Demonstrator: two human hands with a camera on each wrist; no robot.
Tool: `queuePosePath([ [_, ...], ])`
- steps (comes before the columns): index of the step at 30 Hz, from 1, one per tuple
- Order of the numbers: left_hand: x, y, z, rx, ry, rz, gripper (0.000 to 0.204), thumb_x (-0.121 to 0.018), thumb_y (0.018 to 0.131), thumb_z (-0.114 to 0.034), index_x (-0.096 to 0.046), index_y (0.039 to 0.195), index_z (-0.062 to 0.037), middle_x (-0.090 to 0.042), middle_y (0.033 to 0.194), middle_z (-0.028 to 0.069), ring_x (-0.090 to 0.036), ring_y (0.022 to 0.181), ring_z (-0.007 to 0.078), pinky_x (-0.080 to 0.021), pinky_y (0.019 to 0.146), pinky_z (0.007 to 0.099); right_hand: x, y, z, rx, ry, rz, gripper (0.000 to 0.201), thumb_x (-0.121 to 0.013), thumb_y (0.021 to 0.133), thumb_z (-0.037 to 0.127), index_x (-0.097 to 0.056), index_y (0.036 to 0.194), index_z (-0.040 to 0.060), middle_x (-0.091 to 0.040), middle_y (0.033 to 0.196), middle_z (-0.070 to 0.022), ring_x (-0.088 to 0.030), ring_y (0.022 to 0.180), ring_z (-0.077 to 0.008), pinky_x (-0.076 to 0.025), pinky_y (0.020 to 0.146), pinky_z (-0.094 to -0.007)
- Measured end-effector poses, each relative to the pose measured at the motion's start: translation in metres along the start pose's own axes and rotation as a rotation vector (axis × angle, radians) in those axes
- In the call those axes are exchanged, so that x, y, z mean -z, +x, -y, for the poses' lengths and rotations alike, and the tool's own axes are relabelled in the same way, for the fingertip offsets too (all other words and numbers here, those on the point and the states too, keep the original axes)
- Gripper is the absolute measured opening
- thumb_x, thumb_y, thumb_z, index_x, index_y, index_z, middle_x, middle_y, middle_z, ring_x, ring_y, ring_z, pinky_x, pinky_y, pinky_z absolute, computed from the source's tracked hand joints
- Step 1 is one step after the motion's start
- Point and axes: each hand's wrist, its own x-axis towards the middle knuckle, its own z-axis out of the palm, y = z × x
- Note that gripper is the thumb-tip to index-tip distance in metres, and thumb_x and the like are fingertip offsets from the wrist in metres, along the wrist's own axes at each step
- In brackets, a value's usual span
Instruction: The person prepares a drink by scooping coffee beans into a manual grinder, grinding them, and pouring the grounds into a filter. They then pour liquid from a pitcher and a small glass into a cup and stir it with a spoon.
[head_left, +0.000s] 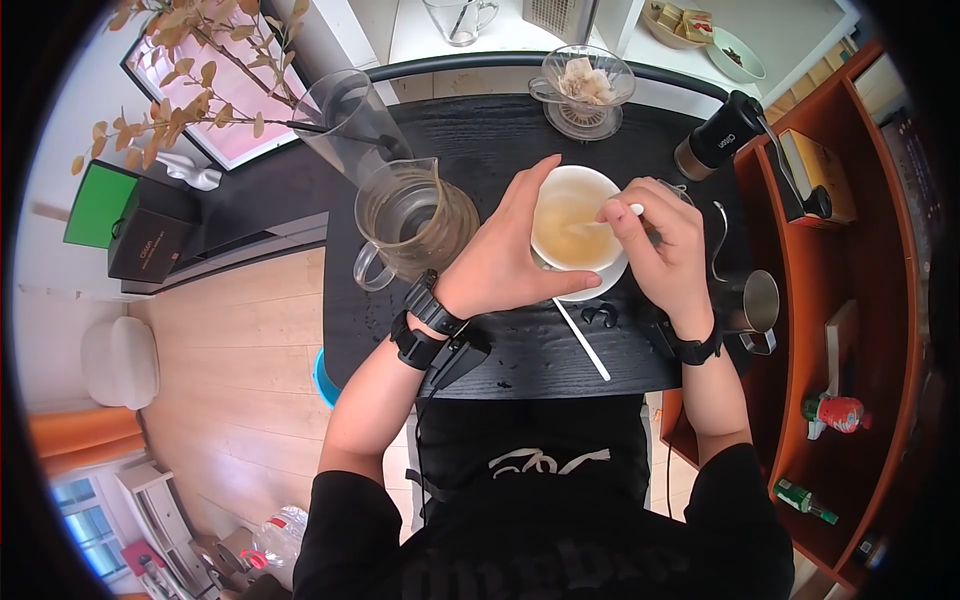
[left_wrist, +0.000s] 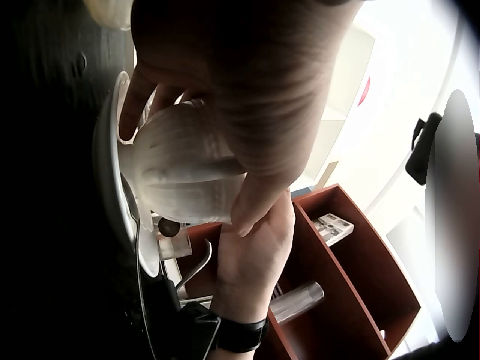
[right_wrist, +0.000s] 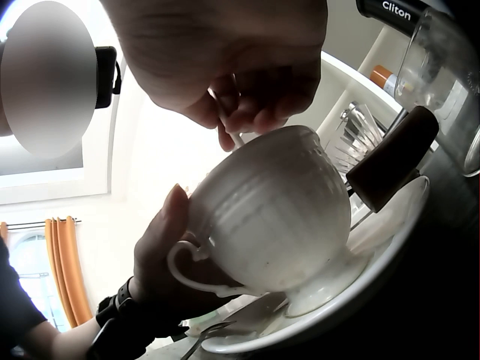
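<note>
My left hand (head_left: 505,245) holds a white teacup (right_wrist: 270,210) by its side, thumb along the near rim and fingers along the far left. The cup stands on a white saucer (right_wrist: 405,232) and contains pale yellowish liquid (head_left: 575,240). Above the rim, my right hand (head_left: 665,235) pinches a slim white spoon (head_left: 637,209); its lower end dips into the liquid and looks blurred. A second spoon (head_left: 580,340) lies on the saucer, its white handle jutting over the table toward me. In the right wrist view, the cup's looped handle (right_wrist: 176,266) shows beside my left hand.
Left of the cup stands a glass pitcher (head_left: 405,215), with a tall glass vase (head_left: 350,115) of dried branches behind. A glass dripper (head_left: 585,90) with a used filter sits at the back. A black hand grinder (head_left: 715,135) and a metal pitcher (head_left: 760,300) are on the right.
</note>
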Motion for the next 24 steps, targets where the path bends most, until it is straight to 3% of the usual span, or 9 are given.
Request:
queuePosePath([
  [4, -0.0004, -0.0005, 0.0009, -0.005, 0.009, -0.005, 0.116, -0.091, 0.068, -0.037, -0.023, 0.152, 0.0037, -0.041, 0.145, 0.0262, -0.048, 0.134, 0.0399, -0.043, 0.110, 0.0437, 0.0005, 0.0016, -0.0034, -0.006, -0.079, -0.061, 0.014, -0.067, 0.095, 0.012, -0.068, 0.088, -0.0007, -0.058, 0.072, -0.0074, -0.053, 0.061, -0.0173, -0.041, 0.053, -0.0296],
  [7, -0.0003, -0.0001, 0.0011, 0.005, -0.002, -0.001, 0.116, -0.091, 0.068, -0.037, -0.023, 0.152, 0.0038, -0.040, 0.145, 0.0263, -0.047, 0.134, 0.0400, -0.042, 0.110, 0.0438, 0.0036, -0.0009, -0.0032, -0.058, 0.028, 0.013, 0.014, -0.066, 0.095, 0.012, -0.067, 0.088, -0.0009, -0.057, 0.072, -0.0070, -0.053, 0.061, -0.0162, -0.040, 0.053, -0.0289],
  [10, 0.0001, -0.0001, -0.0008, 0.007, -0.015, -0.001, 0.116, -0.091, 0.068, -0.037, -0.023, 0.152, 0.0041, -0.040, 0.145, 0.0266, -0.047, 0.134, 0.0399, -0.042, 0.110, 0.0439, -0.0007, -0.0009, 0.0005, 0.014, 0.028, 0.014, 0.015, -0.066, 0.095, 0.012, -0.067, 0.088, -0.0015, -0.057, 0.072, -0.0069, -0.053, 0.060, -0.0154, -0.040, 0.053, -0.0283],
  [13, -0.0009, -0.0007, 0.0032, -0.006, -0.002, -0.004, 0.116, -0.091, 0.067, -0.037, -0.023, 0.151, 0.0041, -0.041, 0.144, 0.0265, -0.048, 0.133, 0.0400, -0.043, 0.109, 0.0437, -0.0005, 0.0021, -0.0016, -0.006, -0.037, -0.058, 0.015, -0.066, 0.095, 0.011, -0.067, 0.088, -0.0016, -0.057, 0.073, -0.0064, -0.053, 0.060, -0.0148, -0.040, 0.053, -0.0280],
  [16, -0.0002, -0.0002, 0.0010, 0.009, -0.016, 0.003, 0.116, -0.091, 0.067, -0.038, -0.023, 0.151, 0.0043, -0.041, 0.144, 0.0265, -0.048, 0.133, 0.0402, -0.043, 0.109, 0.0437, 0.0040, -0.0008, -0.0019, -0.043, 0.024, 0.036, 0.015, -0.066, 0.095, 0.012, -0.068, 0.089, -0.0014, -0.057, 0.074, -0.0064, -0.052, 0.060, -0.0147, -0.039, 0.053, -0.0277],
  [24, -0.0006, 0.0000, 0.0027, -0.011, 0.004, -0.001, 0.117, -0.091, 0.067, -0.038, -0.023, 0.152, 0.0044, -0.040, 0.145, 0.0268, -0.047, 0.134, 0.0404, -0.042, 0.110, 0.0438, 0.0027, -0.0004, -0.0034, -0.024, -0.002, -0.008, 0.014, -0.068, 0.094, 0.012, -0.068, 0.090, -0.0013, -0.056, 0.074, -0.0065, -0.051, 0.060, -0.0151, -0.038, 0.053, -0.0282],
])
